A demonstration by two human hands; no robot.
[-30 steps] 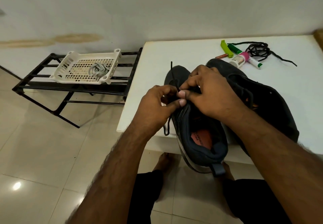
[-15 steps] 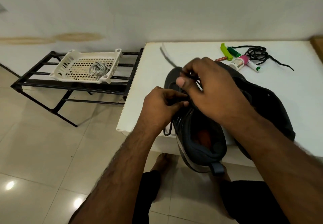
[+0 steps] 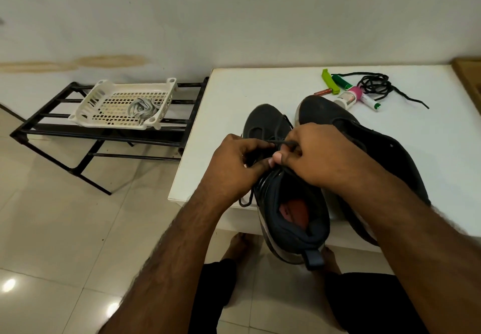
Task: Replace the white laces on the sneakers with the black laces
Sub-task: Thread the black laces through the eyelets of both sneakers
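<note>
Two dark sneakers lie on the white table [image 3: 260, 83]. The left sneaker [image 3: 291, 219] hangs over the front edge with its heel toward me; the right sneaker [image 3: 385, 151] lies beside it. My left hand [image 3: 234, 167] and my right hand [image 3: 320, 156] meet over the left sneaker's eyelets, and both pinch the black lace [image 3: 282, 141] threaded in it. A loose end of that lace hangs at the shoe's left side. A spare black lace [image 3: 374, 87] lies coiled at the table's far side. The white laces [image 3: 141, 108] sit in a white basket [image 3: 104, 99].
The basket stands on a black metal rack [image 3: 112, 135] left of the table, over a tiled floor. Near the spare lace lie a green clip [image 3: 329, 79], a small white bottle with a pink cap [image 3: 348, 98] and a marker [image 3: 371, 103]. Bare feet show under the table edge.
My right hand, which had pulled the lace up and away from the shoe, has come back down to the eyelets beside my left hand. The view has tilted slightly.
</note>
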